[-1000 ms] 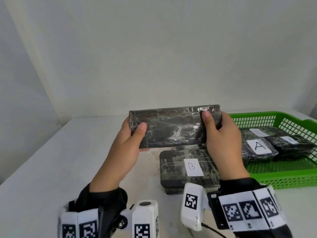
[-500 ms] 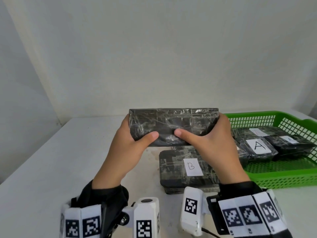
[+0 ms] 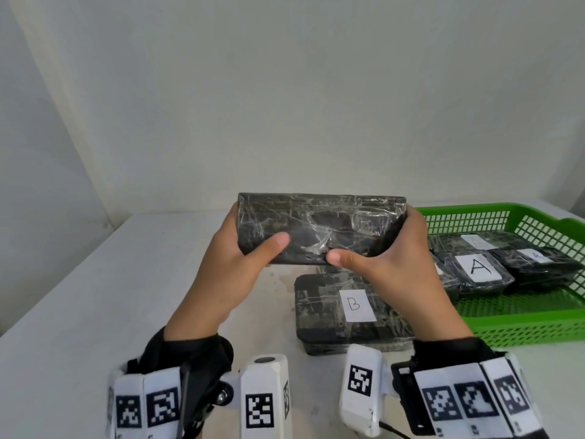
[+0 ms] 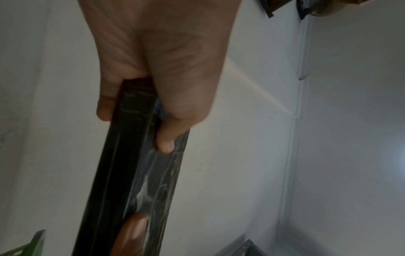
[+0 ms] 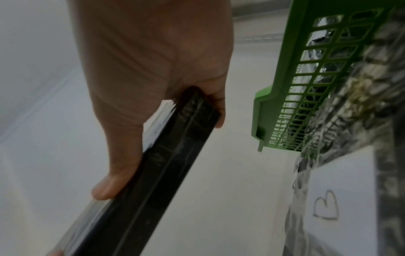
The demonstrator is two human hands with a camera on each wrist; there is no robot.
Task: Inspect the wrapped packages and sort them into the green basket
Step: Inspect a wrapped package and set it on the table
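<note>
Gripping the flat black film-wrapped package (image 3: 321, 228), left hand (image 3: 232, 264) and right hand (image 3: 395, 264) have slid thumbs to its lower edge, tilting it for inspection; green plastic basket (image 3: 538, 324) waits.

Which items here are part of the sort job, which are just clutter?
In play:
- held wrapped package, gripped by left hand and right hand
- package labelled B on the table
- packages labelled A in the green basket

Just there:
- white table
- marker wristbands
</note>
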